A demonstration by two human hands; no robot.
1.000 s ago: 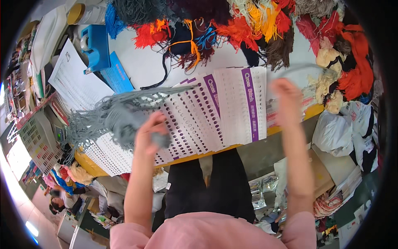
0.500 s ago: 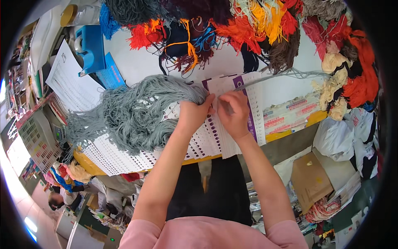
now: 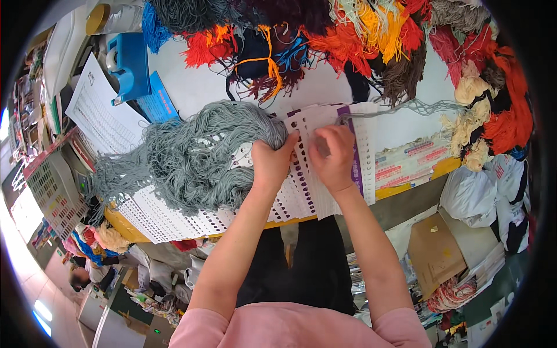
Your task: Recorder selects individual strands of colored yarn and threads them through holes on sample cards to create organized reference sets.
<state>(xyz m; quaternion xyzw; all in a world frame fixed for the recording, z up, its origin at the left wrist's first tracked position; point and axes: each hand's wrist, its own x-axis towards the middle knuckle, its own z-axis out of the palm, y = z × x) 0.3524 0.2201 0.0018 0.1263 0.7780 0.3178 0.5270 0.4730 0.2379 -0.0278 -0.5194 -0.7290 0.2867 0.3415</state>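
Observation:
A big tangled bundle of grey yarn [image 3: 203, 168] lies on the left half of the table. My left hand [image 3: 271, 165] is closed round its right end, thumb on top. Just to the right, my right hand [image 3: 335, 156] has its fingers curled in, their tips slightly blurred. From behind its knuckles a thin length of grey yarn strands [image 3: 406, 108] trails right, towards cream-coloured yarn [image 3: 473, 119]. Under both hands lie overlapping white cards with rows of punched holes [image 3: 304, 174], some with purple bands. The grip of the right fingertips is partly hidden.
Coloured yarn hanks [image 3: 342, 49] line the table's far edge, and red-orange ones [image 3: 507, 124] its right end. At the left stand a blue tape dispenser [image 3: 130, 69] and a printed sheet [image 3: 101, 104]. White plastic bags [image 3: 473, 194] and a cardboard box [image 3: 438, 255] sit lower right.
My right hand has shifted slightly right, its curled fingers opening a wider gap from my left hand. The trailing strands sag a little more. My left hand keeps its hold on the bundle.

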